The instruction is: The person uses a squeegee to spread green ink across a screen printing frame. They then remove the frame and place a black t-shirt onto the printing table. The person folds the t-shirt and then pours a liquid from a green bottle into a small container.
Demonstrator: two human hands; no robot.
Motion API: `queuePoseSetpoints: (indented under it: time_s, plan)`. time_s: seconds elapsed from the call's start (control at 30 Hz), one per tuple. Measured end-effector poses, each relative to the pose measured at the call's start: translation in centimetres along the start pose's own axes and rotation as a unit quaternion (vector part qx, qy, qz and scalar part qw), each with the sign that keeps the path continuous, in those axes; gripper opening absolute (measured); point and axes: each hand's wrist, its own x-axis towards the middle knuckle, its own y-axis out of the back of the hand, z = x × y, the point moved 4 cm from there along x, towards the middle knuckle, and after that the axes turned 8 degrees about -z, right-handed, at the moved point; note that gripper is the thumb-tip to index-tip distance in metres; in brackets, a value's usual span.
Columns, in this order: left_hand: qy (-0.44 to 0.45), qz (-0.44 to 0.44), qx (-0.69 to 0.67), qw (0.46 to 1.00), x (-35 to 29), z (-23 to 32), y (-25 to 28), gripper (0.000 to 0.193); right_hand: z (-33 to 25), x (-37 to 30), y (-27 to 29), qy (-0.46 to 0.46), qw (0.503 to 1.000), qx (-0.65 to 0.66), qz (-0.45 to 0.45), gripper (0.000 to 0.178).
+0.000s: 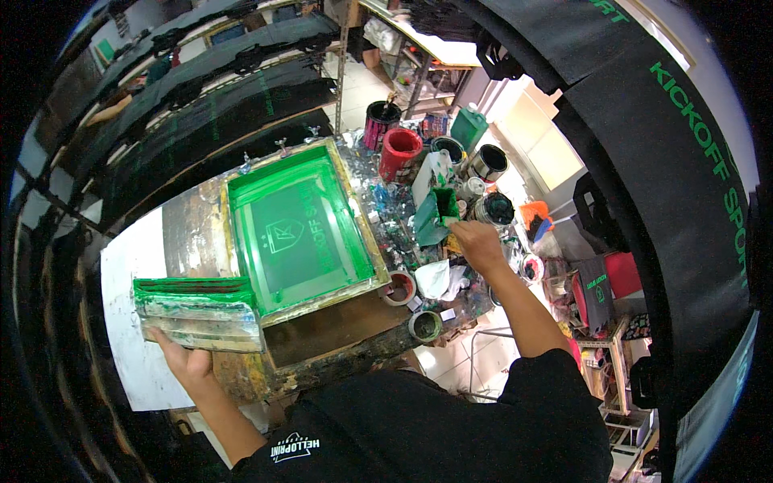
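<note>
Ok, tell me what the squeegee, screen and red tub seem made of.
Squeegee: probably wood, worn and matte, judging by its pale brown, ink-smeared body.
Screen: likely mesh, satin-looking, being a flat, taut sheet, though no weave shows.
Red tub: probably plastic, slightly glossy, from its smooth red wall.

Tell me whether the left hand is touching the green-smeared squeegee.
Touching: the head view shows the left hand gripping the squeegee at its lower edge.
</note>
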Motion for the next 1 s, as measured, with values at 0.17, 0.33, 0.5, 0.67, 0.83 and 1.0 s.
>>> queuePoseSetpoints:
  time_s: [0.17,0.33,0.5,0.67,0.83,1.0]
  plan:
    - [-0.045,-0.096,0.054,0.993,-0.5,0.7,0.2,0.059,-0.4,0.5,1.2,0.051,0.998,0.046,0.013,0.022]
    - [-0.032,-0.009,0.018,0.999,-0.1,0.4,-1.1,0.059,1.3,-1.2,0.2,0.018,0.996,0.082,-0.013,0.026]
    - [-0.013,-0.008,-0.045,0.999,0.4,0.7,-0.9,0.060,1.1,-0.8,2.1,0.019,0.991,0.132,-0.033,0.027]
    - [-0.016,0.004,-0.040,0.999,1.7,0.7,-0.2,0.061,1.0,-0.1,3.8,0.022,0.987,0.154,-0.027,0.022]
    - [-0.008,0.015,-0.040,0.999,3.3,1.1,1.4,0.060,-0.7,2.0,6.5,0.002,0.985,0.169,0.024,0.019]
    - [-0.015,0.034,-0.037,0.999,4.4,0.9,2.4,0.059,-5.9,9.0,3.7,-0.118,0.948,0.276,0.107,0.022]
